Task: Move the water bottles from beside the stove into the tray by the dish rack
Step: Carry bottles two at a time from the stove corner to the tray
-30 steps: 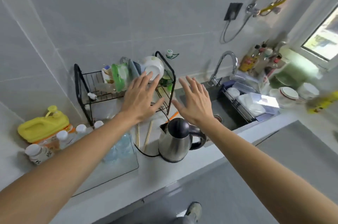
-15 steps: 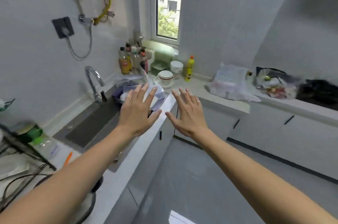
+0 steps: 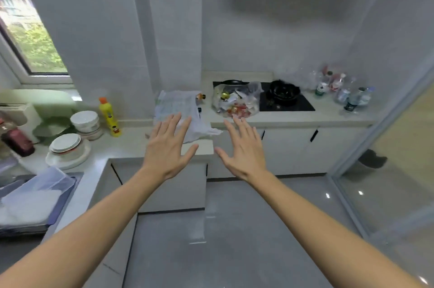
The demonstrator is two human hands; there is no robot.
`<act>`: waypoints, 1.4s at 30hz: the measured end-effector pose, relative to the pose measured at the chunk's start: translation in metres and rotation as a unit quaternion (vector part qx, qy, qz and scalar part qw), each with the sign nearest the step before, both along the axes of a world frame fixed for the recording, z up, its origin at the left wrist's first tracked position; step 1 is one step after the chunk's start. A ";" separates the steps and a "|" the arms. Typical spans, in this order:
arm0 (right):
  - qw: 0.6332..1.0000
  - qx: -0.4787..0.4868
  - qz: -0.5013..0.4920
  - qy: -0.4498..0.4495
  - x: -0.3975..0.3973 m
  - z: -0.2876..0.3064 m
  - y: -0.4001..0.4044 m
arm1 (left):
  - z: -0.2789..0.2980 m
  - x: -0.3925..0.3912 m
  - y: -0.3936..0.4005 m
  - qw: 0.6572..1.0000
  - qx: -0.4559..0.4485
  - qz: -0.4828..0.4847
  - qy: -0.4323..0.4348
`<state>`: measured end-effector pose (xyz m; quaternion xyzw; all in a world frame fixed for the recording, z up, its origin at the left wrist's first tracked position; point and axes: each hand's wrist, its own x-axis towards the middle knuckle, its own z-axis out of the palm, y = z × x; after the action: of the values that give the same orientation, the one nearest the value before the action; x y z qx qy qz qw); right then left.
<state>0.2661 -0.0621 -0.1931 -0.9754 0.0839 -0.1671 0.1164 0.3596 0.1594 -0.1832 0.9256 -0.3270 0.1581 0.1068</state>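
Both arms are stretched straight out over the grey floor, palms down. The left hand (image 3: 168,149) has its fingers spread flat and holds nothing; the right hand (image 3: 244,149) is the same, fingers splayed and empty. They float side by side with a gap between the thumbs, touching nothing.

The clear plastic water bottles (image 3: 345,91) stand clustered in the far right corner of the pale countertop (image 3: 328,115), just right of the black glass stove (image 3: 293,102). It's too blurry to count them. They're well apart from both hands.

A dark wok (image 3: 284,91) sits on the stove. On the stove's left edge is a clear plastic bag of mixed rubbish (image 3: 236,100), and left of that a crumpled white plastic bag (image 3: 179,105) droops over the counter's front edge.

On the left counter, stacked white bowls and plates (image 3: 70,144) sit near a yellow squeeze bottle with an orange cap (image 3: 109,116), below the window (image 3: 28,38).

The floor between the white cabinets (image 3: 293,151) and the glass sliding door (image 3: 399,146) on the right is open.
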 end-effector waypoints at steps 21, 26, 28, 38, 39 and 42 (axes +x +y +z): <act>0.944 0.001 -0.331 -0.011 0.074 -0.020 -0.362 | -0.014 0.195 -0.460 0.944 0.000 -0.331 0.000; 0.935 0.005 -0.354 -0.021 0.083 -0.031 -0.479 | -0.027 0.202 -0.585 0.936 0.011 -0.353 -0.010; 0.936 0.015 -0.352 -0.018 0.086 -0.035 -0.523 | -0.028 0.206 -0.633 0.937 0.015 -0.350 -0.010; 0.942 0.004 -0.334 0.023 0.102 -0.051 -0.711 | -0.044 0.217 -0.818 0.944 0.041 -0.329 0.002; 0.943 0.003 -0.332 0.024 0.106 -0.052 -0.729 | -0.047 0.220 -0.834 0.943 0.042 -0.329 0.008; 0.944 0.003 -0.329 0.025 0.119 -0.057 -0.781 | -0.056 0.231 -0.885 0.942 0.039 -0.331 0.024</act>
<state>0.3847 -0.8433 -0.2505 -0.8970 0.4036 -0.1715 0.0561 0.5903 -0.7256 -0.2393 0.7720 -0.6184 0.0784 0.1245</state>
